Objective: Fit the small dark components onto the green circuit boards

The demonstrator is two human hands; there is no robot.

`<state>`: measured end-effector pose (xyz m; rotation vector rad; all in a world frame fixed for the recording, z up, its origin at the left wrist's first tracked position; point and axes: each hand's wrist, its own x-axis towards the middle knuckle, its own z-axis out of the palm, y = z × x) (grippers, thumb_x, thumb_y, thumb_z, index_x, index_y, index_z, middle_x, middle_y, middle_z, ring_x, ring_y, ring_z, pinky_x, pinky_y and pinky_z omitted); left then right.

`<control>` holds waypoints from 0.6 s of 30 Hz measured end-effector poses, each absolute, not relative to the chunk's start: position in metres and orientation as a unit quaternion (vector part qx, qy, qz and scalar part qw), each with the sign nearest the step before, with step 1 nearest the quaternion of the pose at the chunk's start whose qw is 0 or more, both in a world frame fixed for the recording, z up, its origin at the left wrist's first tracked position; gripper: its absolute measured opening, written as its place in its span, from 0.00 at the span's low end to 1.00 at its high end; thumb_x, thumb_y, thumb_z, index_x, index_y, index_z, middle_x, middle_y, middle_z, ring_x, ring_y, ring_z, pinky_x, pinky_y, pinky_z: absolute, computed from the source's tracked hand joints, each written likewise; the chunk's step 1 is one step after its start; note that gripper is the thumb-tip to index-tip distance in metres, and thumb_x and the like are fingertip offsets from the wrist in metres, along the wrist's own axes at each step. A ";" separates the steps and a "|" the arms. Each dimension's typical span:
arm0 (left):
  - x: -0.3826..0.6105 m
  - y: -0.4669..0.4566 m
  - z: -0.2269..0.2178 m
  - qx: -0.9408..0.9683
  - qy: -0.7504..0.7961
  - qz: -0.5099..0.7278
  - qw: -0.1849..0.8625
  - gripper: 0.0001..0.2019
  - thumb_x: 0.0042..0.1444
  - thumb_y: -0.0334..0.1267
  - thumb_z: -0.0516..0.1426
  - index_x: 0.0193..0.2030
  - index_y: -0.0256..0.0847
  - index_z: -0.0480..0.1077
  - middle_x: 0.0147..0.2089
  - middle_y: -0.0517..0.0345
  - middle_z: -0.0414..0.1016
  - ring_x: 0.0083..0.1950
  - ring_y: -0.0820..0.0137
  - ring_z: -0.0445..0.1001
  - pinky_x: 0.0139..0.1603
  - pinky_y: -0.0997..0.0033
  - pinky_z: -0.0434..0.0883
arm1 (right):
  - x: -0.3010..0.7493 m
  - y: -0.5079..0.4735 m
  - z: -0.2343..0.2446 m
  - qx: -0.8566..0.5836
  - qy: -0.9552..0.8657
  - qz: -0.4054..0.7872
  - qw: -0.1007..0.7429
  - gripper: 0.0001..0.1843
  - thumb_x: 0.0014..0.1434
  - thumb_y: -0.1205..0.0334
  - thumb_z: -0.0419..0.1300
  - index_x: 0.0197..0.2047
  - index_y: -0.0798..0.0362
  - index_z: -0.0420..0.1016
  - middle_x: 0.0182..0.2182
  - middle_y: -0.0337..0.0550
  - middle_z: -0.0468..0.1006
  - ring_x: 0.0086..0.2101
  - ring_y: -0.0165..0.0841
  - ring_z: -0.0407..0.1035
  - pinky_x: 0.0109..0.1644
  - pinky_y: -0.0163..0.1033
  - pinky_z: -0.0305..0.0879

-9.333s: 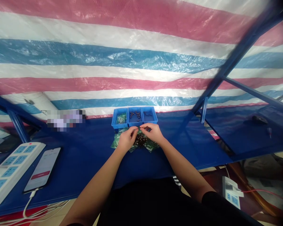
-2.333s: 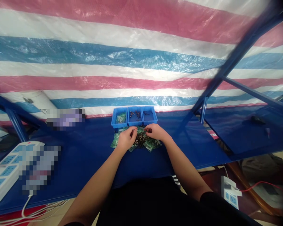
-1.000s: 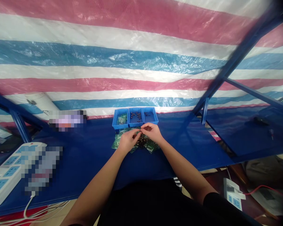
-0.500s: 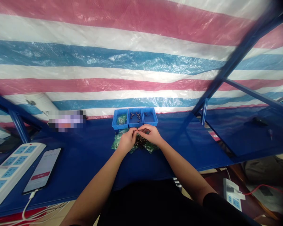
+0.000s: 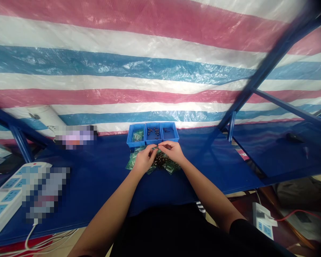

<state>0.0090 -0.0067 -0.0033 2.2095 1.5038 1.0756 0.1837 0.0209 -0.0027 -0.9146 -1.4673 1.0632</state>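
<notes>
My left hand (image 5: 144, 159) and my right hand (image 5: 172, 151) meet fingertip to fingertip over a pile of small dark metallic parts (image 5: 160, 160). Both are closed in a pinch; what sits between the fingertips is too small to make out. Around the pile lie small green-tinted clear packets (image 5: 171, 167), partly covered by my hands. Just beyond stand three joined blue bins. The left bin (image 5: 136, 144) has green packets in it, the middle bin (image 5: 153, 142) several small dark parts, and the right bin (image 5: 173, 137) a few dark bits.
A white power strip (image 5: 5, 200) and a blurred-out phone-shaped object (image 5: 46, 194) with a white cable lie at the left. Blue frame bars (image 5: 256, 80) rise on both sides. A striped plastic sheet (image 5: 149, 67) hangs behind the blue table (image 5: 101, 185).
My fingertips have shifted very slightly, the right hand's fingers a little to the right. The bins and pile stay as they were.
</notes>
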 end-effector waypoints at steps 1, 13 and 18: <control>0.009 -0.007 -0.003 0.762 0.517 0.368 0.127 0.13 0.64 0.46 0.50 0.50 0.44 0.68 0.29 0.62 0.74 0.29 0.73 0.73 0.31 0.77 0.66 | 0.183 0.021 -0.003 -0.380 -0.614 0.446 0.528 0.14 0.51 0.52 0.66 0.36 0.53 0.80 0.32 0.45 0.81 0.32 0.35 0.74 0.38 0.40 0.71; 0.008 -0.007 -0.001 0.768 0.520 0.351 0.129 0.13 0.66 0.45 0.46 0.46 0.44 0.68 0.28 0.61 0.73 0.29 0.71 0.74 0.32 0.75 0.65 | 0.184 0.015 0.004 -0.387 -0.665 0.415 0.485 0.15 0.53 0.52 0.64 0.40 0.53 0.80 0.34 0.45 0.81 0.30 0.32 0.72 0.35 0.37 0.69; 0.009 -0.008 -0.003 0.760 0.524 0.362 0.132 0.14 0.64 0.47 0.49 0.50 0.44 0.67 0.29 0.62 0.74 0.29 0.71 0.74 0.30 0.76 0.65 | 0.185 0.017 0.004 -0.397 -0.644 0.412 0.507 0.14 0.54 0.52 0.63 0.37 0.53 0.80 0.33 0.46 0.81 0.33 0.34 0.74 0.38 0.39 0.70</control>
